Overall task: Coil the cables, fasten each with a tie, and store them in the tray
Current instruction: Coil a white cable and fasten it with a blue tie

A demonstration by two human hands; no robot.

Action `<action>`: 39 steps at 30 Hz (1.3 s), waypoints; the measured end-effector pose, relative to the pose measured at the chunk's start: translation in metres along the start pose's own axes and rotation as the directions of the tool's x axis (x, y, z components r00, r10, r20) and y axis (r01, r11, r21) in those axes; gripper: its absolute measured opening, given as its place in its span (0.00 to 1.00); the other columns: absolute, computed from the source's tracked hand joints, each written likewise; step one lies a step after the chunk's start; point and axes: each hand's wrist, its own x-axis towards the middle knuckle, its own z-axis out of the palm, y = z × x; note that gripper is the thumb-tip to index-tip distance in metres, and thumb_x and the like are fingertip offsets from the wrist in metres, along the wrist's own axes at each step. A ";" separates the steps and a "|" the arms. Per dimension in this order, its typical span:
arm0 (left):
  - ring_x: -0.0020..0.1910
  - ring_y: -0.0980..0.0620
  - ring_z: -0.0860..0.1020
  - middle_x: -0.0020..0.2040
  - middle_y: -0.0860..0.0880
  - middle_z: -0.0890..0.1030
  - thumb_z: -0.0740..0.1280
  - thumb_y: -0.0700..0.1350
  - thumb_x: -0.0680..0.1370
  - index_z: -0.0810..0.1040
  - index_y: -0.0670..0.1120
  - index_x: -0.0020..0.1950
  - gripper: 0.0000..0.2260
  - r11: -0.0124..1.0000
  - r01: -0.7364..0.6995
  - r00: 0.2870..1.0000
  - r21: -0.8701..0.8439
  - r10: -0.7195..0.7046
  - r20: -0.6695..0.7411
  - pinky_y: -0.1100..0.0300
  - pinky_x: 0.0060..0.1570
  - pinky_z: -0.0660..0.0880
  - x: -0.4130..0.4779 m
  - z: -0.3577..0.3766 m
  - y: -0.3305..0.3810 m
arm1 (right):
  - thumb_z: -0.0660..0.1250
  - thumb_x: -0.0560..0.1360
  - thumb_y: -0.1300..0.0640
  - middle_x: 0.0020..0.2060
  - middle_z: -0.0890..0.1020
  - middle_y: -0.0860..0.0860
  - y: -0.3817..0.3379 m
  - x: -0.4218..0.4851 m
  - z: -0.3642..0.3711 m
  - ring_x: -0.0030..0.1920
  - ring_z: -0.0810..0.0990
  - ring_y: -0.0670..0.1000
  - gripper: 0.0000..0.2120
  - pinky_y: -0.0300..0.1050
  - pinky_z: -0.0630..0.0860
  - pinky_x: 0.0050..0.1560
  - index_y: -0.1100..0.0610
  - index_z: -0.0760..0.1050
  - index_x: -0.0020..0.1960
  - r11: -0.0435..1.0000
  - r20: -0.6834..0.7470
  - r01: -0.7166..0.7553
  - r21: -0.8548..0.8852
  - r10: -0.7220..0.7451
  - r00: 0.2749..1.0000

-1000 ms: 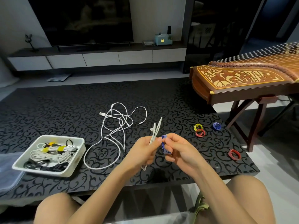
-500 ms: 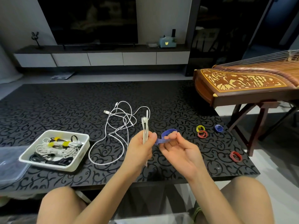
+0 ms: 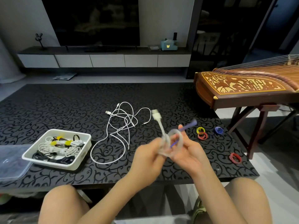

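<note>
The step in hand is fastening. A short white coil (image 3: 171,143) is held up over the near edge of the table (image 3: 64,107), between the two hands and well apart from the tray (image 3: 48,163). The left hand (image 3: 148,156) grips it with fingers curled round the gathered turns, and one plug (image 3: 156,115) stands up out of the top. The right hand (image 3: 190,153) is at the coil's other side. Its fingers seem to pinch a blue tie (image 3: 188,126) whose free end points up and away, while a lower stretch shows through the loop. Motion blur hides exactly how those fingers lie, and whether the tie has gone fully round. I judge the wrap to be under way but not closed. The next move calls for the left hand to keep the turns clamped so they do not spring apart, while the right draws the tie snug round the middle and presses its end down. Then the coil goes left into the tray, which already holds several tied bundles (image 3: 56,146). A loose cable (image 3: 121,126) lies tangled on the table beyond the hands, not yet coiled, and spare ties (image 3: 202,136) wait to the right, so the task looks more than half done.
</note>
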 end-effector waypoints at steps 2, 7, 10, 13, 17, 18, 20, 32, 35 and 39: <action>0.28 0.53 0.72 0.30 0.55 0.73 0.64 0.35 0.73 0.73 0.50 0.43 0.09 0.987 -0.099 0.993 0.128 0.090 0.077 0.61 0.30 0.67 -0.005 0.006 -0.002 | 0.67 0.64 0.66 0.36 0.76 0.46 -0.002 0.001 0.003 0.32 0.78 0.46 0.11 0.45 0.74 0.43 0.54 0.77 0.43 0.987 0.015 -0.012 0.160 0.010 1.000; 0.23 0.59 0.63 0.25 0.57 0.66 0.66 0.43 0.78 0.72 0.47 0.37 0.10 0.772 0.510 0.850 -0.380 -0.519 0.087 0.66 0.24 0.62 0.018 -0.002 -0.012 | 0.60 0.77 0.62 0.26 0.73 0.47 -0.006 0.000 0.007 0.25 0.73 0.45 0.07 0.40 0.73 0.42 0.54 0.75 0.47 0.988 0.020 0.156 -0.014 -0.156 0.988; 0.24 0.59 0.60 0.29 0.54 0.62 0.66 0.50 0.78 0.72 0.46 0.45 0.09 0.622 0.603 0.792 -0.499 -0.541 0.281 0.67 0.24 0.62 0.026 -0.013 -0.014 | 0.56 0.81 0.60 0.24 0.67 0.47 -0.013 -0.005 0.004 0.21 0.62 0.43 0.08 0.36 0.66 0.28 0.54 0.74 0.50 0.878 0.100 0.384 -0.285 -0.371 0.923; 0.24 0.57 0.60 0.29 0.53 0.61 0.59 0.64 0.76 0.73 0.46 0.56 0.23 0.499 0.684 0.721 -0.533 -0.574 0.387 0.65 0.25 0.64 0.030 -0.016 -0.012 | 0.58 0.80 0.61 0.23 0.69 0.48 -0.015 -0.013 0.004 0.22 0.61 0.43 0.08 0.37 0.61 0.28 0.55 0.77 0.51 0.688 0.248 0.504 -0.523 -0.443 0.862; 0.25 0.56 0.61 0.29 0.52 0.63 0.48 0.57 0.82 0.77 0.49 0.54 0.20 0.641 0.658 0.753 -0.396 -0.562 0.342 0.62 0.29 0.67 0.031 -0.013 -0.008 | 0.62 0.78 0.64 0.25 0.75 0.50 -0.002 -0.016 0.016 0.22 0.66 0.44 0.10 0.33 0.65 0.26 0.52 0.79 0.48 0.394 0.402 0.531 -0.751 -0.365 0.840; 0.25 0.56 0.63 0.29 0.51 0.64 0.50 0.55 0.83 0.76 0.48 0.49 0.19 0.701 0.621 0.783 -0.351 -0.536 0.314 0.61 0.30 0.68 0.029 -0.012 -0.006 | 0.63 0.78 0.64 0.25 0.76 0.51 0.000 -0.014 0.018 0.23 0.67 0.44 0.09 0.33 0.65 0.26 0.51 0.79 0.47 0.334 0.421 0.537 -0.774 -0.362 0.832; 0.25 0.55 0.66 0.28 0.50 0.68 0.54 0.52 0.83 0.74 0.44 0.41 0.18 0.766 0.565 0.825 -0.306 -0.513 0.238 0.59 0.32 0.70 0.028 -0.011 -0.003 | 0.64 0.77 0.63 0.25 0.77 0.51 0.001 -0.009 0.017 0.23 0.70 0.42 0.07 0.31 0.66 0.29 0.53 0.78 0.45 0.221 0.428 0.535 -0.815 -0.394 0.814; 0.26 0.55 0.71 0.23 0.50 0.74 0.57 0.54 0.82 0.71 0.47 0.24 0.26 0.884 0.450 0.886 -0.125 -0.459 -0.057 0.63 0.32 0.69 0.023 -0.004 -0.015 | 0.67 0.76 0.57 0.24 0.80 0.51 0.028 -0.010 0.003 0.22 0.72 0.42 0.08 0.35 0.72 0.29 0.60 0.76 0.41 0.212 0.302 0.406 -0.889 -0.395 0.868; 0.27 0.54 0.71 0.27 0.47 0.75 0.61 0.53 0.80 0.71 0.46 0.28 0.22 0.838 0.461 0.870 -0.292 -0.492 -0.040 0.64 0.27 0.68 0.025 -0.003 -0.017 | 0.69 0.75 0.54 0.26 0.81 0.50 0.025 -0.015 -0.004 0.26 0.75 0.45 0.06 0.44 0.75 0.32 0.54 0.77 0.41 0.165 0.284 0.367 -0.916 -0.379 0.881; 0.23 0.55 0.70 0.27 0.45 0.74 0.62 0.49 0.80 0.70 0.47 0.32 0.17 0.761 0.478 0.844 -0.438 -0.536 -0.011 0.65 0.24 0.66 0.025 -0.007 -0.020 | 0.69 0.73 0.51 0.31 0.83 0.44 0.013 -0.021 -0.019 0.37 0.81 0.43 0.03 0.50 0.78 0.47 0.48 0.80 0.41 -0.052 0.251 0.248 -0.967 -0.333 0.909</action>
